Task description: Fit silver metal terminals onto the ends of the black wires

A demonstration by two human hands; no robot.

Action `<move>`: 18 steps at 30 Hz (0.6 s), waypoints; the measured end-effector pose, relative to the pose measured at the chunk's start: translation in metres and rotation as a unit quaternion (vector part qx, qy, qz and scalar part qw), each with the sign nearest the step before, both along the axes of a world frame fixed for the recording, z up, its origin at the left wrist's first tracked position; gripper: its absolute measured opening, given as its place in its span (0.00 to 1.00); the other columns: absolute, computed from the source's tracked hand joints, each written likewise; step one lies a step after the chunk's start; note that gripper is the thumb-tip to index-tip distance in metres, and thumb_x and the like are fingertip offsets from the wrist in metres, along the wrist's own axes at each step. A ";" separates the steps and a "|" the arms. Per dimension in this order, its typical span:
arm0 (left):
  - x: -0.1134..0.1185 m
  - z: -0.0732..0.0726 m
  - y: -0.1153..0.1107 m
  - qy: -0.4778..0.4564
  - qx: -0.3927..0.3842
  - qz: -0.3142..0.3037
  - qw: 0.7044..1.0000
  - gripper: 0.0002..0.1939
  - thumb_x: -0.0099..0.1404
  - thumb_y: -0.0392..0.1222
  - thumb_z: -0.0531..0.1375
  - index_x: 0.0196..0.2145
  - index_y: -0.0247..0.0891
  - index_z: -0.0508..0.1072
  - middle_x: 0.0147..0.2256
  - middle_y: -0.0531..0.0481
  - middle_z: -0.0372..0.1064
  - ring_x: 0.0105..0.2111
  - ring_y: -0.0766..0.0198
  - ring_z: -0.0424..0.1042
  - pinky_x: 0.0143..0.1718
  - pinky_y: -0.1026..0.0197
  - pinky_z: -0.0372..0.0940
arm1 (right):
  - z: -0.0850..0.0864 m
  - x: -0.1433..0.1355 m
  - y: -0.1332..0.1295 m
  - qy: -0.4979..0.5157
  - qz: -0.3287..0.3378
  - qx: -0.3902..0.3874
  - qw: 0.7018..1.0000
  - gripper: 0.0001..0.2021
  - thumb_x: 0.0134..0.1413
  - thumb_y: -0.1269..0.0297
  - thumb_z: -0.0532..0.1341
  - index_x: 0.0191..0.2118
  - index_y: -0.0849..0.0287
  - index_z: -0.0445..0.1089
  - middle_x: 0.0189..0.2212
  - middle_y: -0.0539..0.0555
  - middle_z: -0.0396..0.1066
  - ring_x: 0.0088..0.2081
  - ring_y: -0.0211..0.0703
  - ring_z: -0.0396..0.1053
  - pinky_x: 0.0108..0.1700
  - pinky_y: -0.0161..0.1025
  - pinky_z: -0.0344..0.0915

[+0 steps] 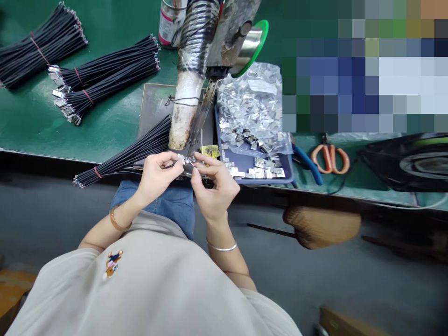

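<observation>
At the bench edge, my left hand [159, 175] pinches a cable end near a small metal connector [189, 160]. My right hand [215, 184] closes its thumb and fingers on the connector's other side. A bundle of black cables [136, 149] tied with a red band lies to the left of my hands. Just above my fingertips hang a taped duct nozzle [182, 112] and a metal machine arm [227, 39]. To the right, a blue tray [290, 171] holds metal connectors, some loose and some in a clear plastic bag [250, 100].
More black cable bundles [112, 60] lie at the back left, near a jar [171, 23]. A green-rimmed solder spool [250, 49] hangs behind the nozzle. Orange-handled scissors [330, 158] and blue-handled pliers [308, 163] lie right of the tray. A wooden stool [324, 226] stands below the bench.
</observation>
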State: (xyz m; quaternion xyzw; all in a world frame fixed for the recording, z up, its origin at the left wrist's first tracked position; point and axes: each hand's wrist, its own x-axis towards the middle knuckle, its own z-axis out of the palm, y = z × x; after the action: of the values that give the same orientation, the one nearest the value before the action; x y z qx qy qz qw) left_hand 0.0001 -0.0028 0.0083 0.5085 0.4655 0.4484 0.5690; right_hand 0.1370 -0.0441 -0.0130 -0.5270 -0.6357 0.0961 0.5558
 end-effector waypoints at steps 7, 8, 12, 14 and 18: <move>0.000 0.001 0.001 0.001 0.004 0.005 1.000 0.08 0.54 0.42 0.64 0.25 0.33 0.76 0.18 0.57 0.58 0.19 0.74 0.50 0.21 0.68 0.47 | 0.004 -0.001 0.003 -0.025 -0.010 0.015 1.000 0.06 0.59 0.71 0.64 0.32 0.55 0.69 0.44 0.56 0.81 0.40 0.44 0.81 0.42 0.43 0.81; 0.000 0.001 0.001 0.000 0.001 0.006 1.000 0.08 0.54 0.42 0.64 0.25 0.33 0.76 0.18 0.57 0.57 0.19 0.74 0.51 0.21 0.67 0.47 | 0.003 -0.001 0.002 -0.009 -0.003 0.012 1.000 0.06 0.59 0.72 0.63 0.32 0.55 0.68 0.44 0.57 0.81 0.39 0.44 0.81 0.42 0.43 0.81; 0.000 0.000 0.000 0.006 -0.005 -0.003 1.000 0.08 0.53 0.41 0.64 0.24 0.33 0.76 0.17 0.58 0.54 0.19 0.74 0.49 0.21 0.67 0.45 | -0.001 0.000 -0.001 0.037 0.013 -0.007 0.999 0.06 0.59 0.72 0.62 0.32 0.56 0.67 0.45 0.57 0.81 0.40 0.45 0.82 0.43 0.43 0.81; 0.000 0.000 0.000 0.007 -0.008 -0.008 1.000 0.08 0.54 0.42 0.64 0.24 0.33 0.75 0.17 0.59 0.52 0.19 0.74 0.47 0.21 0.66 0.43 | -0.002 0.001 -0.002 0.038 0.014 -0.011 0.999 0.06 0.59 0.72 0.62 0.32 0.56 0.68 0.45 0.57 0.81 0.40 0.45 0.82 0.43 0.43 0.81; 0.000 0.000 0.002 0.001 -0.011 -0.011 1.000 0.08 0.54 0.42 0.65 0.25 0.34 0.74 0.16 0.61 0.46 0.18 0.75 0.43 0.21 0.66 0.42 | -0.002 0.002 0.001 0.015 0.012 -0.007 1.000 0.06 0.59 0.73 0.63 0.32 0.56 0.69 0.45 0.56 0.81 0.38 0.43 0.81 0.42 0.41 0.80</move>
State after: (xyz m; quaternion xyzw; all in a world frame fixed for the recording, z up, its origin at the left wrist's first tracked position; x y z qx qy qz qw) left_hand 0.0000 -0.0013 0.0082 0.5078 0.4655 0.4363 0.5788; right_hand 0.1391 -0.0435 -0.0146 -0.5213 -0.6333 0.1152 0.5603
